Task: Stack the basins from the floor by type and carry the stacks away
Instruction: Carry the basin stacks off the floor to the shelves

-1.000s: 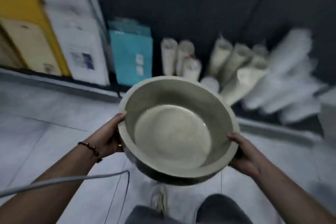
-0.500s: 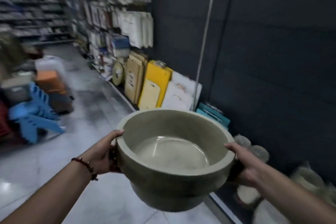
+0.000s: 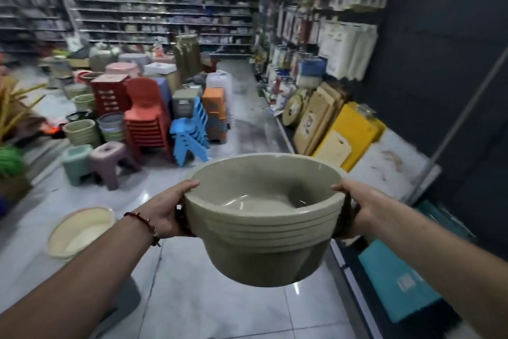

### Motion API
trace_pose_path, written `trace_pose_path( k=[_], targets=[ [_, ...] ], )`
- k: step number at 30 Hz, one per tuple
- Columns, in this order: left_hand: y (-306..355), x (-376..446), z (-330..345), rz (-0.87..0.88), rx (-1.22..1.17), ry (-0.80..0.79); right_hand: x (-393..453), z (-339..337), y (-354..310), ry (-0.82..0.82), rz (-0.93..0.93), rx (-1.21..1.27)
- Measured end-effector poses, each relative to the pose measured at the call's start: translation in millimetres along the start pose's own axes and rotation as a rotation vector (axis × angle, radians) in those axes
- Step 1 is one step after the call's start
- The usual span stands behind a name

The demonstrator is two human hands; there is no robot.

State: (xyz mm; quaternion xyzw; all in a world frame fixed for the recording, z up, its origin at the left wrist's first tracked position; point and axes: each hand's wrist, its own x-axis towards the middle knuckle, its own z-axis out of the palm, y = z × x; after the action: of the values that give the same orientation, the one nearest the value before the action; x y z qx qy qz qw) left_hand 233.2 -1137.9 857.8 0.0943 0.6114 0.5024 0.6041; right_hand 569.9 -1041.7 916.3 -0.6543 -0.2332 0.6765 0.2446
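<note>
We hold the stack of green basins (image 3: 264, 217) above the floor (image 3: 192, 297), left hand (image 3: 165, 212) and right hand (image 3: 357, 206) gripping its rims, fingers hidden behind; a cream basin (image 3: 79, 232) lies left of it.

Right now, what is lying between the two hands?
In the head view, only the stack of green basins lies between the left hand and the right hand, which grip its opposite sides.

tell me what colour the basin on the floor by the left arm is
Pale cream yellow: the basin on the floor, seen in the head view.
</note>
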Motion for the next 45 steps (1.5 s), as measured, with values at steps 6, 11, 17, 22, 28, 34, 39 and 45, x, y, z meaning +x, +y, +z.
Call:
trace_pose_path(
  k=[6, 11, 17, 22, 28, 34, 39, 45],
  targets=[
    [19.7, 63.2, -72.5, -0.125, -0.117, 0.103, 75.5, 114.4, -45.6, -0.031, 0.012, -0.171],
    [58.9, 148.6, -116.8, -0.209, -0.144, 0.157, 149.6, 203.8, -74.2, -0.02, 0.106, -0.208],
    [125.2, 218.4, -137.3, -0.208, -0.046, 0.191, 202.7, 258.2, -95.5, -0.011, 0.212, -0.112],
    [176.0, 259.5, -124.5, -0.196, 0.036, 0.159, 226.2, 276.1, -129.6, -0.035, 0.191, -0.017],
    [240.1, 319.1, -74.9, -0.118, 0.157, 0.141, 289.0, 277.3, -173.0, -0.077, 0.152, 0.058],
    [301.3, 403.9, -24.5, -0.108, 0.244, 0.18, 375.1, 281.2, -239.3, -0.141, 0.146, 0.066],
    [353.9, 476.9, 26.6, -0.14, 0.263, 0.206, 448.3, 279.7, -321.5, -0.165, 0.134, 0.0],
    [404.7, 542.6, 50.1, -0.154, 0.156, 0.208, 497.6, 301.1, -418.8, -0.196, 0.093, -0.073]
  ],
)
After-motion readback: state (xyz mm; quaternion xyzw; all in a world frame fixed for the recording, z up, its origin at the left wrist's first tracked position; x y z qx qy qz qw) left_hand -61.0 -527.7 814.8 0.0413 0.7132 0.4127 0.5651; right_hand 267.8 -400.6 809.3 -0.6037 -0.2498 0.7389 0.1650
